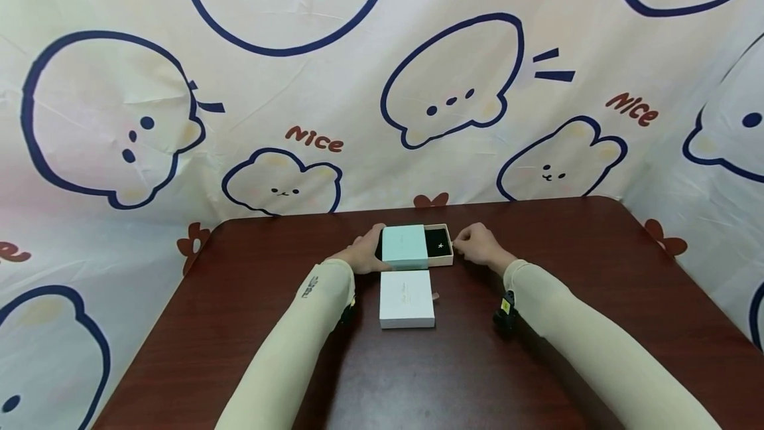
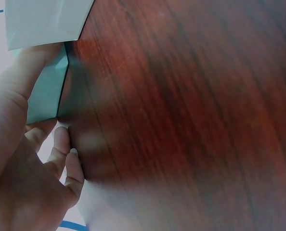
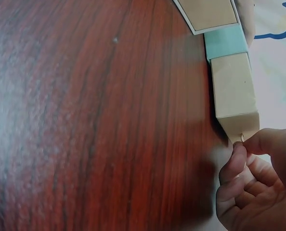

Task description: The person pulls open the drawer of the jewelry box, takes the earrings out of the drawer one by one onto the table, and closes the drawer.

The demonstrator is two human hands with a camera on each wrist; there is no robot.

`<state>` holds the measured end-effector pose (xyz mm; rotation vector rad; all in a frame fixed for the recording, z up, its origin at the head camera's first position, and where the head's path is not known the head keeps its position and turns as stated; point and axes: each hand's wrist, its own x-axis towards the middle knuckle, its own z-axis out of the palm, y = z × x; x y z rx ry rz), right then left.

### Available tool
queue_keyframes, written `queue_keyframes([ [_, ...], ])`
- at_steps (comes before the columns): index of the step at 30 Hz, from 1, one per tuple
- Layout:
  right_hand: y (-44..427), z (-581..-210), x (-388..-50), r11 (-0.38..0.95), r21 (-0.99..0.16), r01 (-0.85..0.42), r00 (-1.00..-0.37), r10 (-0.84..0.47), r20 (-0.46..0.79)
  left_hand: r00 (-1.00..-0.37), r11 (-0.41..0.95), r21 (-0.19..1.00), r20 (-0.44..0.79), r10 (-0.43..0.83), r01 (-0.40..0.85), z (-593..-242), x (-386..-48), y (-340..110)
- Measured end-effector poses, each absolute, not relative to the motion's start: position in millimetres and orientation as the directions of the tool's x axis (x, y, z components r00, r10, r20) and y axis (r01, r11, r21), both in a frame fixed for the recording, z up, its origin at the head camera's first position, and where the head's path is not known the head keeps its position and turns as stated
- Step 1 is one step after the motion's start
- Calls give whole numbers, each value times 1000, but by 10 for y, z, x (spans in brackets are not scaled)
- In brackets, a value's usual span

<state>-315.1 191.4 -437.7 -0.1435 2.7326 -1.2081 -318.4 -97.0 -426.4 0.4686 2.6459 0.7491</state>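
A mint-green jewelry box sleeve [image 1: 404,246] lies near the far side of the table, its cream drawer [image 1: 442,261] pulled partway out to the right. Inside the drawer a black insert [image 1: 432,239] bears a small pale star-shaped piece [image 1: 440,245]. My left hand [image 1: 363,255] grips the sleeve's left end between thumb and fingers; the left wrist view shows the thumb along the sleeve's near side [image 2: 47,96]. At the drawer's right end, my right hand [image 1: 479,244] pinches a small pull tab [image 3: 242,137] with thumb and forefinger, the other fingers curled.
Directly in front of the mint box lies a shut white box [image 1: 406,298] with a small tab [image 1: 436,296] on its right side. Both sit on a dark brown wooden table [image 1: 394,383]. A printed cloth [image 1: 358,98] hangs behind the table's far edge.
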Motion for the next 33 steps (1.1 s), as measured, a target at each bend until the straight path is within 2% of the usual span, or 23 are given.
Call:
queue_keyframes([
  [33, 2001, -4387, -3141, 681, -731, -27, -986, -141, -95, -891, 820, 532, -241, 385, 210, -4301, -3223, -955],
])
